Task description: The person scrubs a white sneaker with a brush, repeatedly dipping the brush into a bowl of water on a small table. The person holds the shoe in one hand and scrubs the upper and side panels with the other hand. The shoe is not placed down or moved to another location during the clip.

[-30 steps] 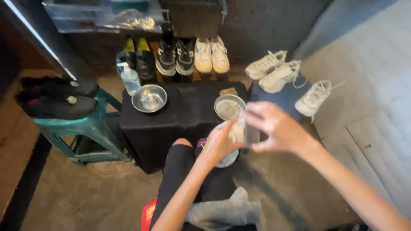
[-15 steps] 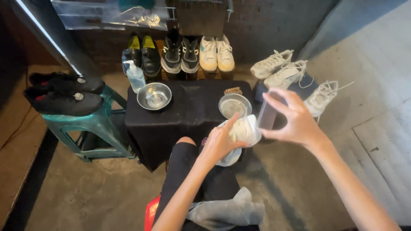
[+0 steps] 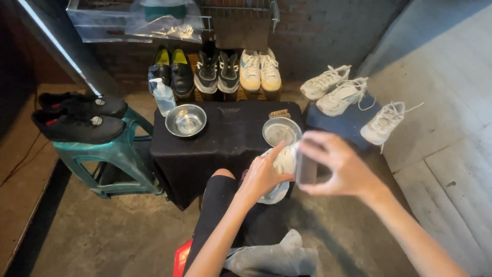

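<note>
My left hand [image 3: 262, 175] grips a white sneaker [image 3: 281, 163] over my knee, at the front edge of a black-draped table [image 3: 225, 137]. My right hand [image 3: 342, 166] holds a dark brush [image 3: 306, 169] against the shoe's right side; the hand is blurred. Two steel bowls stand on the table: one [image 3: 186, 120] at the left, one [image 3: 281, 131] just behind the shoe. A small brown brush [image 3: 279, 113] lies behind the right bowl.
A clear pump bottle [image 3: 164, 97] stands at the table's back left. Black shoes [image 3: 77, 117] rest on a green stool [image 3: 110, 159] to the left. Several pairs of shoes [image 3: 220, 69] line the wall; white sneakers [image 3: 342, 95] lie at the right. A grey cloth [image 3: 271, 256] lies on my lap.
My right hand swung out to the right with the brush, then came back left and down against the sneaker. My left hand kept its grip on the shoe.
</note>
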